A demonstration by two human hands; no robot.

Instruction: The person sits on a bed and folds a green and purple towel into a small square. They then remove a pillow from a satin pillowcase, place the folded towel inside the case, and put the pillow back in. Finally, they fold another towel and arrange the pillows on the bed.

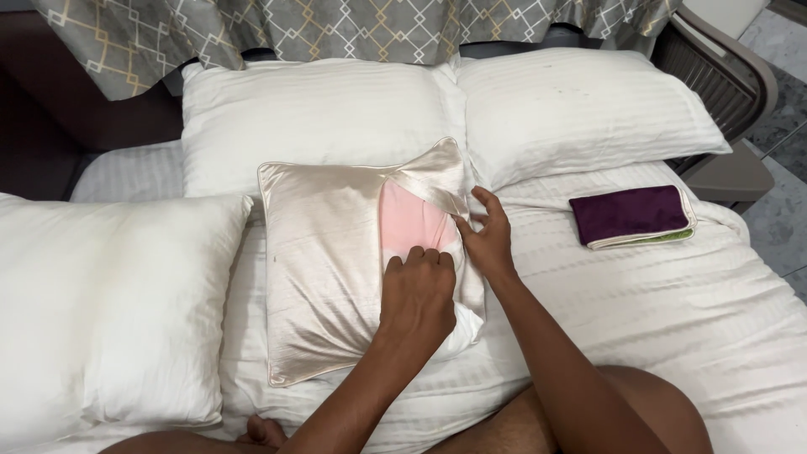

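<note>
The left hand (418, 290) is curled, fingertips pressed together onto the pink insert (409, 227) at the opening of the satin cushion (324, 269), mid-bed. Just beyond, the cover's flap edge is pinched by the right hand (487, 235). A purple cloth (630, 215) lies to the right; white pillows (319, 113) are ranged behind.

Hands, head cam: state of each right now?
Left hand: closed, fingers curled on the pink inner cushion at the satin cover opening.
Right hand: pinching the cover's flap edge.
</note>
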